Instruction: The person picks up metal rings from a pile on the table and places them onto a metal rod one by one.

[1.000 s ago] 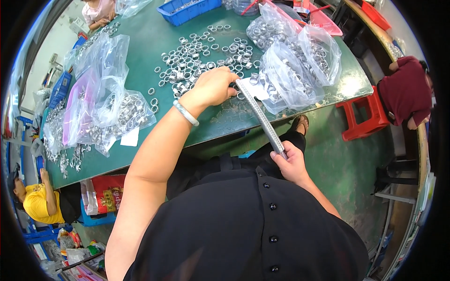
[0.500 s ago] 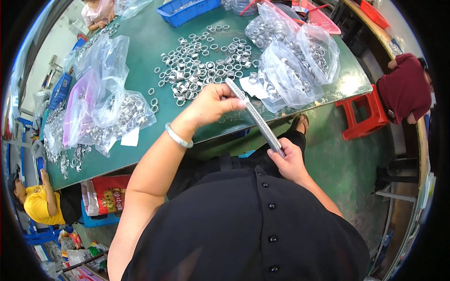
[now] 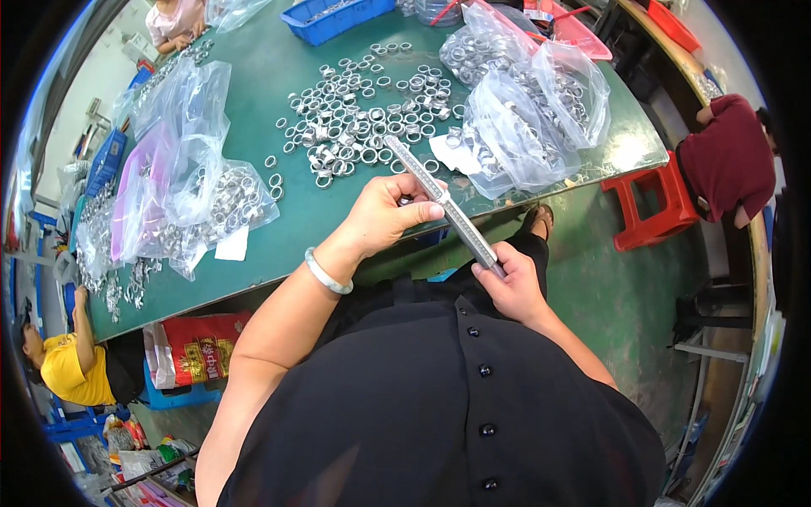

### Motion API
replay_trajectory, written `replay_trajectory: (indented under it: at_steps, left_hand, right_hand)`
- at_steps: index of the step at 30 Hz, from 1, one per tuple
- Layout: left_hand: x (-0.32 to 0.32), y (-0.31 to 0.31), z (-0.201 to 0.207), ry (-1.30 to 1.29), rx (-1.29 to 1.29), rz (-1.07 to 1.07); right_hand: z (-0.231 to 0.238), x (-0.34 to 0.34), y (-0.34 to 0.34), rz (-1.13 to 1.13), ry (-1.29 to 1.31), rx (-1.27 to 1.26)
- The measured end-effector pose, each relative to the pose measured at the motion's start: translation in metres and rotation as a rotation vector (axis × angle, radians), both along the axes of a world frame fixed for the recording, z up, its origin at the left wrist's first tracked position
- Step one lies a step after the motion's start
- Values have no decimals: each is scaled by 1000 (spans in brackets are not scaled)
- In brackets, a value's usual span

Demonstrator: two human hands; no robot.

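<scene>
My right hand [image 3: 517, 286] is closed round the thick lower end of a long grey ring mandrel [image 3: 470, 228] with fine markings. The stick slants up and left, its narrow tip over the table's near edge. A shiny ring [image 3: 443, 198] appears to sit round the mandrel near its middle. My left hand [image 3: 390, 211], with a pale bangle on its wrist, pinches at that ring with thumb and fingers. Another small metal piece [image 3: 405, 200] shows partly in the curled left fingers. Just beyond the tip, many loose silver rings [image 3: 346, 127] lie spread on the green table [image 3: 262, 76].
Clear bags of rings stand right [image 3: 519, 135] and left [image 3: 228, 198], the left one by a purple tray [image 3: 135, 203]. A blue bin [image 3: 338, 21] is at the far edge. Other people sit left, far left and right, the last near a red stool [image 3: 650, 203].
The mandrel's tip has swung left and its angle is flatter. My left hand has come slightly lower, with its pinch still at the ring; my right hand has shifted a little left.
</scene>
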State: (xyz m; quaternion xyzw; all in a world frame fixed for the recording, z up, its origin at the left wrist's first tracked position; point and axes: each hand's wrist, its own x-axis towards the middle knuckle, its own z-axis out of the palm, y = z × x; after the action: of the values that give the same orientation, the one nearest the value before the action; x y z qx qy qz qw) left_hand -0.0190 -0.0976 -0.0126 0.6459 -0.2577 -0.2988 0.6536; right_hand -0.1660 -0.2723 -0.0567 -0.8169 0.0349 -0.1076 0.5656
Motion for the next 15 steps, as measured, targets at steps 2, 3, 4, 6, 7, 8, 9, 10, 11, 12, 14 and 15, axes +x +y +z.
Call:
replay_trajectory:
  at_steps: [2,3,4,6,7,8,9,10,11,12,14,15]
  left_hand:
    - [0,0,0,26,12,-6]
    - [-1,0,0,33,22,-7]
    - [-1,0,0,39,33,-8]
    - [-1,0,0,54,40,-10]
    - [-1,-1,0,62,43,-12]
    - [-1,-1,-1,63,39,-12]
    - [-1,-1,-1,63,34,-13]
    - [-1,-2,-2,64,29,-14]
    - [-1,-2,-2,66,34,-10]
    - [-1,-2,-3,67,39,-7]
    - [-2,-3,-3,68,9,13]
    - [-4,-4,-3,67,-25,29]
  right_hand:
    - [0,0,0,3,1,1]
    - [0,0,0,3,0,-2]
    - [0,-1,-1,4,-2,-5]
    - [0,-1,-1,6,8,-7]
    - [0,-2,-1,7,13,-8]
    - [0,-2,-1,8,11,-8]
    - [0,-2,-2,8,9,-8]
    - [-1,-3,-2,8,7,-8]
    - [-1,-3,-2,10,4,-12]
    - [-1,-3,-3,12,0,-15]
    - [-1,-3,-4,12,-5,-7]
    - [1,-3,-3,11,-7,4]
